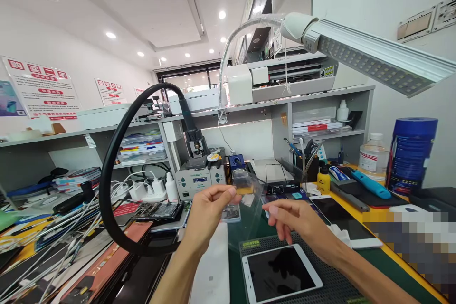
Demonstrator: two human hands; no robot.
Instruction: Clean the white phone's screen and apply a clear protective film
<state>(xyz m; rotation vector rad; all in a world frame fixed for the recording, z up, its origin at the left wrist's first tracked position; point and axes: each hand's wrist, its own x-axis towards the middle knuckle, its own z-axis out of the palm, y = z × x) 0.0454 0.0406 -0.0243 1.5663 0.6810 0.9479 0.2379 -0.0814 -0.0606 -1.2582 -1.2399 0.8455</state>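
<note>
My left hand [214, 204] is closed, with thumb and forefinger pinching a clear plastic film [252, 221] near its amber-coloured end. The film hangs over the bench, see-through and hard to trace. At its right edge is my right hand [290, 216], thumb and forefinger together on the film, the other fingers loosely curled. Below both hands a white tablet [283, 273] lies face up, its dark screen reflecting a hand. Under the tablet is a dark, perforated mat [340, 278].
A white device [212, 266] lies left of the tablet; another white tablet [342, 216] lies to the right. A thick black hose [107, 190] loops on the left above stacked panels [117, 256]. An LED lamp [377, 57] hangs above; a yellow bottle [323, 180] stands at the right.
</note>
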